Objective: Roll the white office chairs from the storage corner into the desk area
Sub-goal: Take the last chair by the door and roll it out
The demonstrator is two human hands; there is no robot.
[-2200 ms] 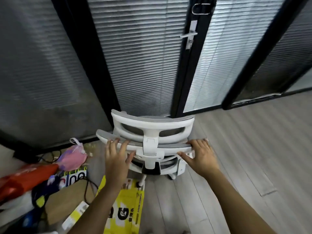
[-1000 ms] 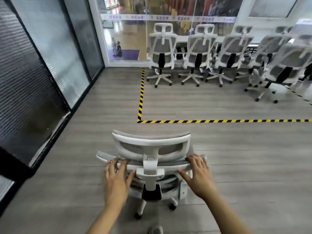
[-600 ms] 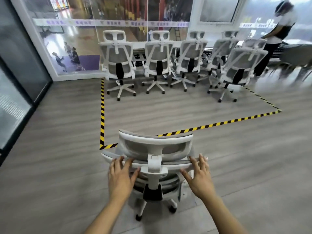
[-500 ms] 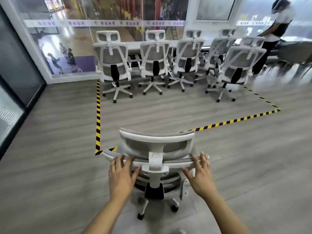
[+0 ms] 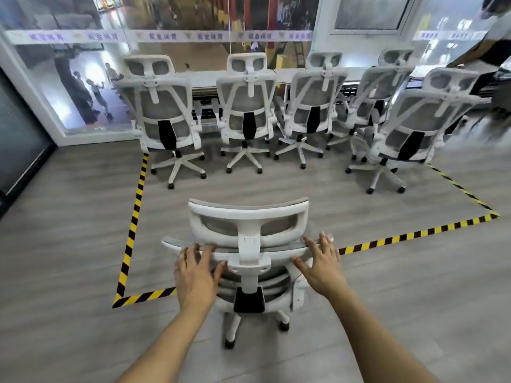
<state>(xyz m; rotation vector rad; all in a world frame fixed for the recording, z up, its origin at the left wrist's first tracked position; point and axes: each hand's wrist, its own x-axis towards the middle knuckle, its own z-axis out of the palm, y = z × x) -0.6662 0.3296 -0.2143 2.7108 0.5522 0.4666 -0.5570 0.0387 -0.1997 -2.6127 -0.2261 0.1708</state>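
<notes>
A white office chair with grey mesh stands right in front of me, its back toward me. My left hand presses flat on the left of the backrest's top edge, fingers spread and straight. My right hand presses the right end the same way, thumb below the rim. The chair's wheels straddle the near line of yellow-black floor tape. Several matching white chairs stand in a row beyond, facing a white desk.
The tape marks a rectangle on the grey wood floor. One chair stands forward at the right. A person bends at the far right. Glass walls close the back and left.
I have pushed the chair forward from the corner, turning toward the chair row. It now crosses the near tape line, and the row looks closer. Both hands kept their places on the backrest.
</notes>
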